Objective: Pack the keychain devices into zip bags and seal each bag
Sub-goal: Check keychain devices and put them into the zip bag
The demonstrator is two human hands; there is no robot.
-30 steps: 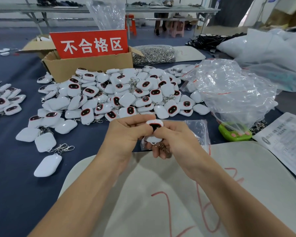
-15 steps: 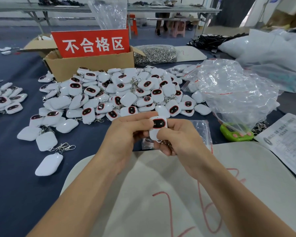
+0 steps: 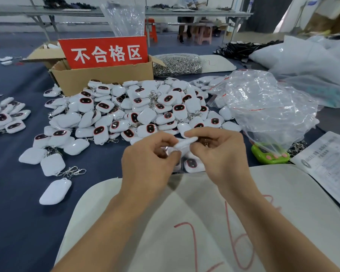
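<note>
A pile of keychain devices [image 3: 137,112] lies on the dark tabletop [image 3: 18,213], behind the hands. The left hand [image 3: 147,163] is held above the tabletop, its fingers [image 3: 165,138] curled, and pinches the left end of one white keychain device [image 3: 185,143]. This device shows its thin edge; its long axis goes left to right, the right end a little higher. The right hand [image 3: 222,156] pinches that right end with curled fingers. Further right lies a heap of clear zip bags [image 3: 269,107]

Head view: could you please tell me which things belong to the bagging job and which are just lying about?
In use: held keychain device, zip bag, left hand, right hand, device pile.
Lying about: cardboard box, red sign, green gadget, printed sheet.
</note>
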